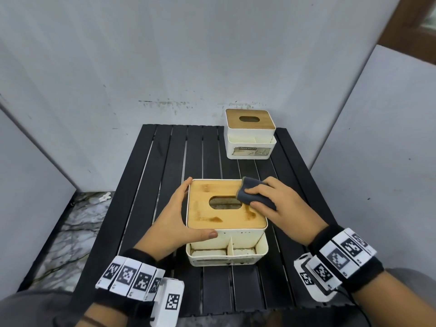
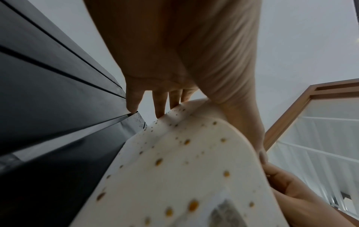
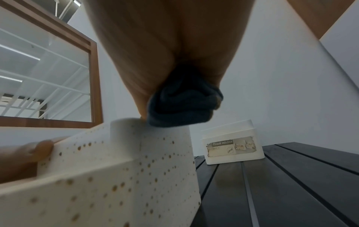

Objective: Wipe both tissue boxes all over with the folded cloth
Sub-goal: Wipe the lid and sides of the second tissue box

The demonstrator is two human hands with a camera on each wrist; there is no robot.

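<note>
A white tissue box [image 1: 226, 234] with a stained bamboo lid stands near the table's front; brown spots dot its walls [image 2: 180, 169] [image 3: 124, 169]. My left hand [image 1: 177, 218] grips its left side, fingers along the far-left edge and thumb on the front wall. My right hand [image 1: 278, 206] holds a folded dark grey cloth [image 1: 254, 192] [image 3: 182, 104] and presses it on the lid's right rear part. A second white tissue box [image 1: 250, 135] [image 3: 233, 147] with a clean wooden lid and a torn label stands at the back right.
The table [image 1: 165, 175] is black and slatted, set in a corner of grey wall panels. A marbled floor [image 1: 77, 220] shows to the left. A wood-framed window [image 3: 48, 73] appears in the wrist views.
</note>
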